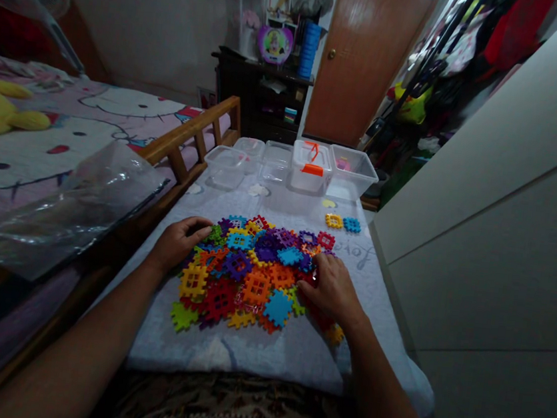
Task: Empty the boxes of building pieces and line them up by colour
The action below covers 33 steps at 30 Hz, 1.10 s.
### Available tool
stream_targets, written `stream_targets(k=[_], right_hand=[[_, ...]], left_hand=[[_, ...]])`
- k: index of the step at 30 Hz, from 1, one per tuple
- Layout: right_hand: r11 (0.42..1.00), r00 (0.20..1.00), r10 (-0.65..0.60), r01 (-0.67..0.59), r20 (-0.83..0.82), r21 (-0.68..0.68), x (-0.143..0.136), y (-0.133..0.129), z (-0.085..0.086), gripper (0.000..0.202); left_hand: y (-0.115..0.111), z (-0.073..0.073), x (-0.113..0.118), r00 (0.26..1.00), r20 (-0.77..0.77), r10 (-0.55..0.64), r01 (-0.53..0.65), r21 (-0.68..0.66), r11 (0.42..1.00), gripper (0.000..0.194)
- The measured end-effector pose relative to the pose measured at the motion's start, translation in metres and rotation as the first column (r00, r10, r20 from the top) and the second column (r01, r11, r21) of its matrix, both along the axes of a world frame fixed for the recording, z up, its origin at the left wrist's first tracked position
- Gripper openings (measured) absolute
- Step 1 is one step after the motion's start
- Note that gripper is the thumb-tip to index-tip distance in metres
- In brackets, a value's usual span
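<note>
A heap of colourful plastic gear-edged blocks (254,288) is spread over the cloth-covered table. At its left edge is my left hand (181,241), fingers curved and apart, its tips beside a green block (215,235). My right hand (331,283) rests on the heap's right side, fingers bent over red pieces; what lies under its fingertips is hidden. Beyond the heap, a yellow block (333,221) and a blue block (352,225) lie apart from the rest.
Clear plastic containers stand along the table's far edge, among them a lidded box (309,177) with an orange handle and an open bin (352,177). A wooden bed rail (194,133) and plastic bag (71,212) are at the left, a pale cabinet (499,214) at the right.
</note>
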State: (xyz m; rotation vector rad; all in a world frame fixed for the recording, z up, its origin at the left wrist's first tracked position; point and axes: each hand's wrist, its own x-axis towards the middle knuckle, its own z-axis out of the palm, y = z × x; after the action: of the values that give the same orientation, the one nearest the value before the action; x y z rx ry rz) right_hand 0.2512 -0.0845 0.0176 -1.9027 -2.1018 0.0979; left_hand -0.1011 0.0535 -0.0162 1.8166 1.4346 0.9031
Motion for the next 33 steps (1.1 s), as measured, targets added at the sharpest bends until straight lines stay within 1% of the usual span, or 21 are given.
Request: stream_targets(k=[3, 5, 8, 10, 11, 13, 14, 16, 19, 22, 25, 28, 33], right_hand=[[0.998, 0.999, 0.032, -0.034, -0.041, -0.055, 0.002, -0.002, 0.009, 0.026], [0.994, 0.996, 0.060, -0.066, -0.062, -0.086, 0.009, -0.006, 0.018, 0.028], [0.981, 0.990, 0.089, -0.106, -0.109, -0.162, 0.031, -0.012, 0.034, 0.031], [0.966, 0.980, 0.091, -0.130, -0.178, -0.225, 0.050, -0.014, 0.044, 0.030], [0.958, 0.972, 0.095, -0.148, -0.217, -0.244, 0.060, -0.012, 0.048, 0.027], [0.958, 0.956, 0.096, -0.164, -0.277, -0.236, 0.074, -0.002, 0.051, 0.023], [0.965, 0.952, 0.088, -0.155, -0.292, -0.213, 0.079, 0.006, 0.050, 0.022], [0.988, 0.956, 0.049, -0.090, -0.291, -0.128, 0.083, 0.028, 0.042, 0.028], [0.999, 0.963, -0.041, 0.034, -0.267, -0.031, 0.081, 0.063, 0.017, 0.036], [0.990, 0.967, -0.139, 0.132, -0.215, -0.047, 0.079, 0.084, -0.011, 0.039], [0.978, 0.968, -0.201, 0.192, -0.149, -0.077, 0.080, 0.090, -0.029, 0.037], [0.976, 0.972, -0.208, 0.198, -0.112, -0.094, 0.083, 0.089, -0.034, 0.034], [0.976, 0.979, -0.193, 0.184, -0.070, -0.118, 0.083, 0.094, -0.030, 0.041]], left_hand=[[0.000, 0.001, 0.001, 1.000, 0.001, 0.010, -0.010, 0.001, 1.000, 0.046], [0.001, 0.000, 0.001, 1.000, -0.001, 0.003, -0.003, 0.003, 1.000, 0.046], [0.002, -0.002, -0.001, 1.000, -0.009, -0.016, 0.016, 0.001, 1.000, 0.047], [0.003, -0.002, -0.002, 1.000, -0.015, -0.022, 0.022, 0.000, 1.000, 0.048], [0.003, -0.003, -0.002, 1.000, -0.018, -0.020, 0.020, 0.001, 1.000, 0.048], [0.003, -0.002, -0.002, 1.000, -0.024, -0.015, 0.015, 0.002, 1.000, 0.047], [0.003, -0.002, -0.002, 1.000, -0.025, -0.012, 0.012, 0.004, 1.000, 0.046], [0.002, -0.002, -0.001, 1.000, -0.022, -0.011, 0.011, 0.005, 1.000, 0.045], [0.001, -0.002, -0.001, 1.000, -0.008, -0.004, 0.004, -0.006, 1.000, 0.044], [0.001, -0.002, -0.001, 1.000, 0.000, 0.000, 0.000, -0.007, 1.000, 0.046], [0.001, -0.001, -0.001, 1.000, -0.005, -0.006, 0.006, 0.005, 1.000, 0.048], [0.002, -0.001, -0.002, 1.000, -0.013, 0.001, 0.000, 0.009, 1.000, 0.048], [0.001, 0.000, -0.001, 1.000, -0.022, 0.001, -0.001, 0.005, 1.000, 0.045]])
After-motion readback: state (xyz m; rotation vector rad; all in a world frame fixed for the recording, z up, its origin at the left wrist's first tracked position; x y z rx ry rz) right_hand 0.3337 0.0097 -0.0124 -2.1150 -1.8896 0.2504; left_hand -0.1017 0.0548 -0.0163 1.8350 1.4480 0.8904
